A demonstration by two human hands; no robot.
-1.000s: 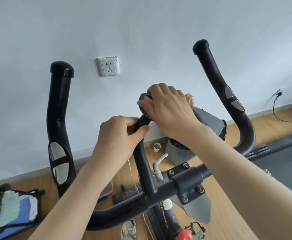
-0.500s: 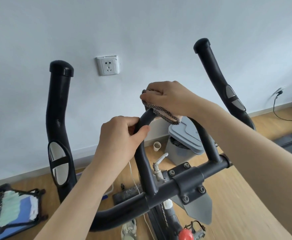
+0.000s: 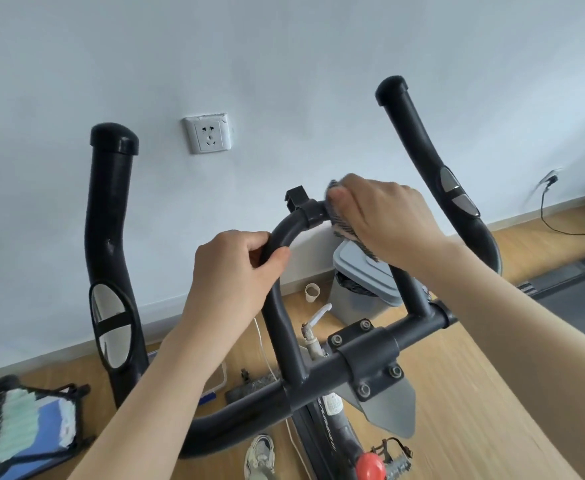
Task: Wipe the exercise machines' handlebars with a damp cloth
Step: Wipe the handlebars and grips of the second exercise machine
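1. Cloth, dark patterned: bunched under your right hand, fingers curled down, pressing it on the top-right curve of the centre loop bar of the exercise bike handlebars, just right of the small black bracket. Held so the palm wraps the tube; prob. wiping the bend toward the right leg of the loop.
2. Left hand: closed round the loop's left side, thumb across the front, no cloth in it. Likely bracing the bar vs. your wiping push.
3. Left outer grip w/ silver pulse pad; right outer grip w/ its own pad. Neither touched now; can't tell if wiped.
4. Cross bar w/ bolted clamp: carries loop & grips.
5. Floor, along the wall edge: grey lidded bin, paper cup. Wall socket above.
6. Red knob at frame, bottom.
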